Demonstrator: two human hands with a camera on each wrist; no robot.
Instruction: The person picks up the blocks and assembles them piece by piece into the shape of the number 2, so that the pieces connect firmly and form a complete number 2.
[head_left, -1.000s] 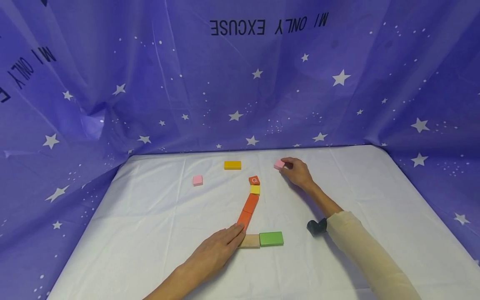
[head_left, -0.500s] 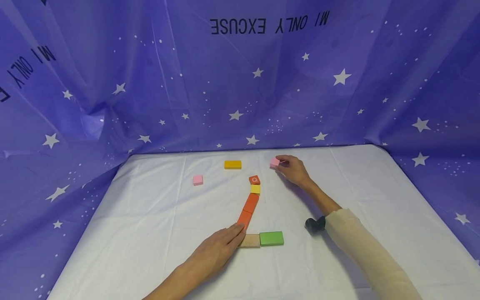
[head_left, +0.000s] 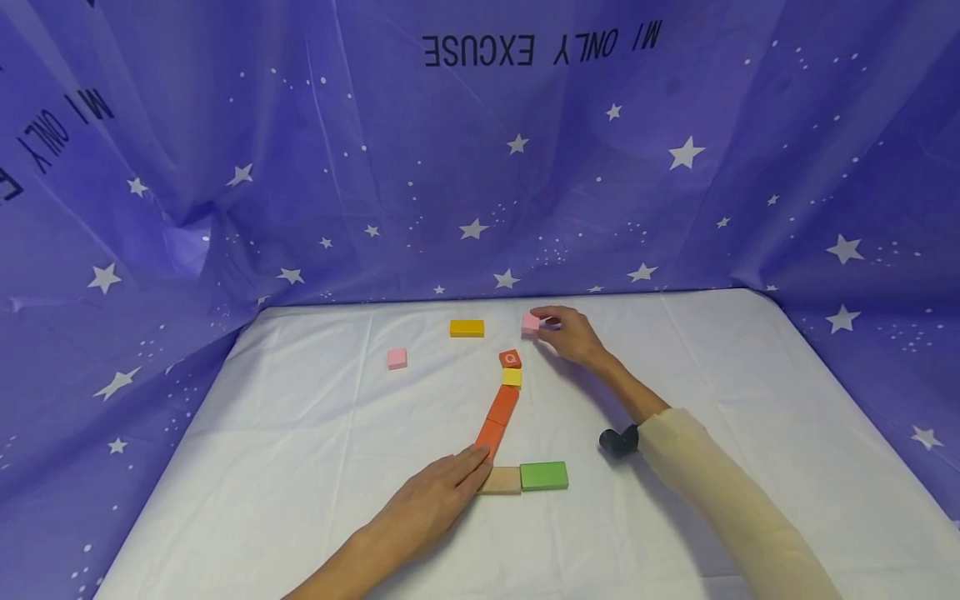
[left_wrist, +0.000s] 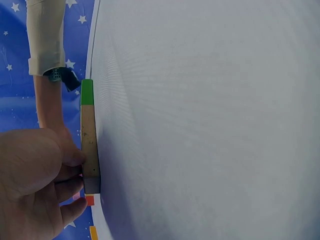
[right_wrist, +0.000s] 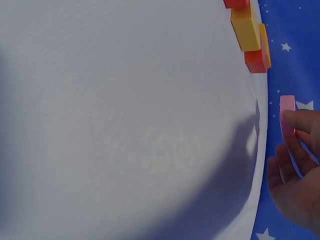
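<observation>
Your right hand (head_left: 572, 335) pinches a pink block (head_left: 529, 324) at the far side, right of the amber block (head_left: 467, 328). Your left hand (head_left: 431, 497) lies extended, touching the wooden block (head_left: 502, 481), whose right end meets the green block (head_left: 544, 476). Two orange blocks (head_left: 503, 404) run farther out to a yellow block (head_left: 512, 378), then a Q block (head_left: 510, 359); a second pink block (head_left: 397, 358) lies left.

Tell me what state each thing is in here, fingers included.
Held pink block: pinched, lifted
Right fingers: curled, pinching that block
Other pink block: resting alone
Amber block: resting alone
Q block: letter up, end of row
Red blocks: end to end, nearer partly covered
Yellow block: between Q block and red blocks
Wood block: partly covered
Green block: uncovered, touching wood block
Left fingers: extended, touching blocks
Cloth: spread, creased
Backdrop: hanging, creased
</observation>
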